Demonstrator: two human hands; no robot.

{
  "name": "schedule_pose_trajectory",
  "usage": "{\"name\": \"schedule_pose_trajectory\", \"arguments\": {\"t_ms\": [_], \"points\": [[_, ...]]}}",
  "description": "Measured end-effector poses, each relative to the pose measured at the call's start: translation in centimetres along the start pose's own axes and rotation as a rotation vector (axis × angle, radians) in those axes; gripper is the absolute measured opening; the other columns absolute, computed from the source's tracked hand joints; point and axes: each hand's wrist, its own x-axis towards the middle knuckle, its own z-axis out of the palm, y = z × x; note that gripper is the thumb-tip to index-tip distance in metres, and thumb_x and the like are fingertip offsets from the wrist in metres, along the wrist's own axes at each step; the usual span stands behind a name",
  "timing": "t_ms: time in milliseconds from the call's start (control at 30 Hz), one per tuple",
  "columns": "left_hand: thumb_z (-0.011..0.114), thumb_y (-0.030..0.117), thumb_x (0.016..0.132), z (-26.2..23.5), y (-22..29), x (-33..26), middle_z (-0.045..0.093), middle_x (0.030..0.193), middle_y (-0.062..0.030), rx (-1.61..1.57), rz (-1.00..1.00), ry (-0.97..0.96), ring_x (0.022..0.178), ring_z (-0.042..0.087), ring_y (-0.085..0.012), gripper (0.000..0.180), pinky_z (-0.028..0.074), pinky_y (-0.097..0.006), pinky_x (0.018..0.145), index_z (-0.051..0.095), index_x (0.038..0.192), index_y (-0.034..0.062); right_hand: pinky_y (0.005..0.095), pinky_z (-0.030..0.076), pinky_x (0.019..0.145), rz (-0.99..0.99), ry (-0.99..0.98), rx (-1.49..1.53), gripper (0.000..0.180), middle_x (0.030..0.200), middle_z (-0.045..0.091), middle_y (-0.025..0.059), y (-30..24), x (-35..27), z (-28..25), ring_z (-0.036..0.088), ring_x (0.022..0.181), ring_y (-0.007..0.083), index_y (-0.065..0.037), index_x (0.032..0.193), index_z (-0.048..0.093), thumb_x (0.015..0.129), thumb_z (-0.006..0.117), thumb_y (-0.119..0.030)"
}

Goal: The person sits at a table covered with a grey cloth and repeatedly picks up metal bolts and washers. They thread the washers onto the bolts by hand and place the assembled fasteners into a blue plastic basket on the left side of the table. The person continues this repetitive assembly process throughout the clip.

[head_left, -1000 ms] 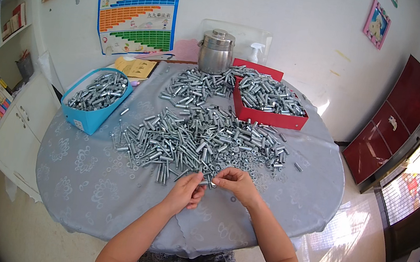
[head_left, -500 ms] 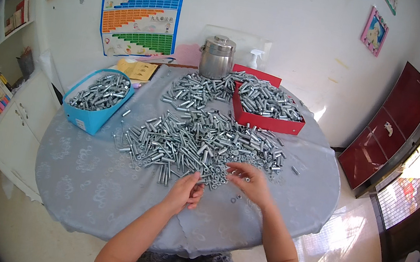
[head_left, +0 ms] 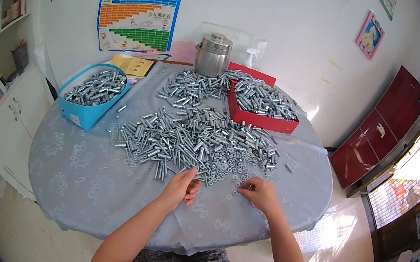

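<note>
Head view: left hand (head_left: 180, 186) palm-down, fingers curled at near edge of bolt pile (head_left: 193, 139) on tabletop (head_left: 82, 178). Right hand (head_left: 260, 193) low, fingertips pinched among loose washers (head_left: 238, 180); what they grip, cannot tell. Forearms enter from lower edge.

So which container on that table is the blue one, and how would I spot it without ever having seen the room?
Start at the round table under its grey patterned cloth, heaped in the middle with silver metal bolts. Look to its far left edge, below the coloured wall chart: the blue basket sits there, full of the same silver parts. It alone is blue with slanted sides; the other container, the red tray, is flat and sits right.
</note>
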Motion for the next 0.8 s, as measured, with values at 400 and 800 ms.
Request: {"name": "schedule_pose_trajectory", "arguments": {"t_ms": [400,800], "points": [[0.044,0.041,0.092,-0.1,-0.1,-0.1,0.039,0.058,-0.0005,0.009,0.026,-0.027,0.041,0.034,-0.0082,0.040,0.032,-0.025,0.036,0.045,0.082,0.0020,0.0328,0.047,0.062,-0.025,0.048,-0.116,0.019,0.081,0.062,0.0060,0.2,0.3,0.5,0.059,0.069,0.0213,-0.009,0.078,0.067,0.069,0.070,-0.026],[0.042,0.040,0.093,-0.1,-0.3,0.0,0.038,0.057,-0.0002,0.032,0.007,-0.071,0.041,0.033,-0.0079,0.039,0.032,-0.025,0.036,0.045,0.080,0.0029,0.0229,0.043,0.061,-0.060,-0.138,0.730,0.016,0.077,0.062,0.0002,-3.1,1.0,2.0,0.055,0.067,0.0083,-0.005,0.085,0.065,0.076,0.069,-0.018]]}}
